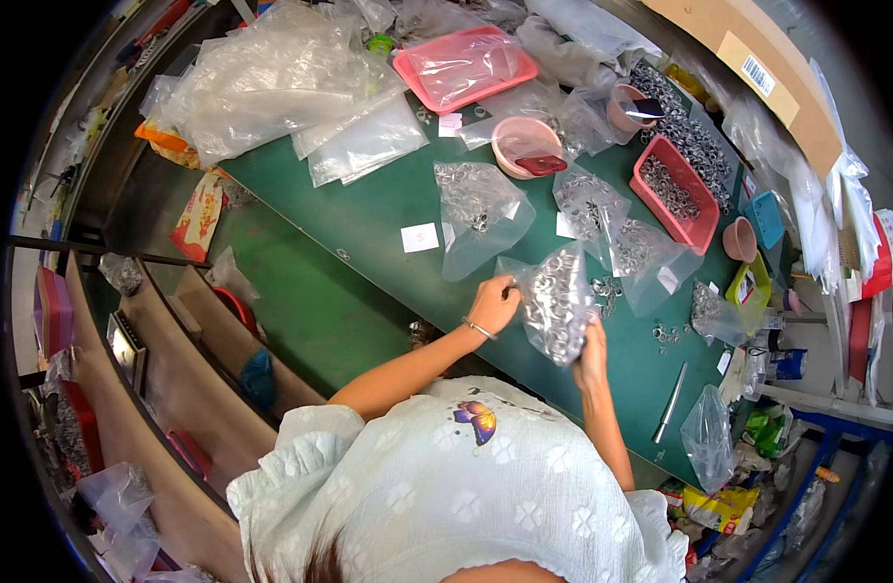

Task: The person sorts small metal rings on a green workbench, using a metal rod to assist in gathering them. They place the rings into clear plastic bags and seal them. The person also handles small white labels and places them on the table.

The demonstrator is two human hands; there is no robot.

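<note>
A clear plastic bag point(555, 306) full of shiny metal rings is held up over the near edge of the green table. My left hand point(495, 304) has its fingers closed on the bag's gathered end, at the left. Against the bag's lower right side, my right hand point(590, 352) grips with the thumb and fingers. Some loose rings point(607, 291) lie on the table just right of the bag. Beyond it rest an open bag of rings point(476, 209), another bag with rings point(592, 206) and a third one point(646, 255). A white paper slip point(419, 238) lies to their left.
Flat empty bags point(262, 83) pile up at the far left. A pink tray point(466, 68), a pink bowl point(524, 146) and a red basket of rings point(675, 194) stand farther back. A pointed metal tool point(671, 400) lies at right. Shelves point(165, 389) stand left.
</note>
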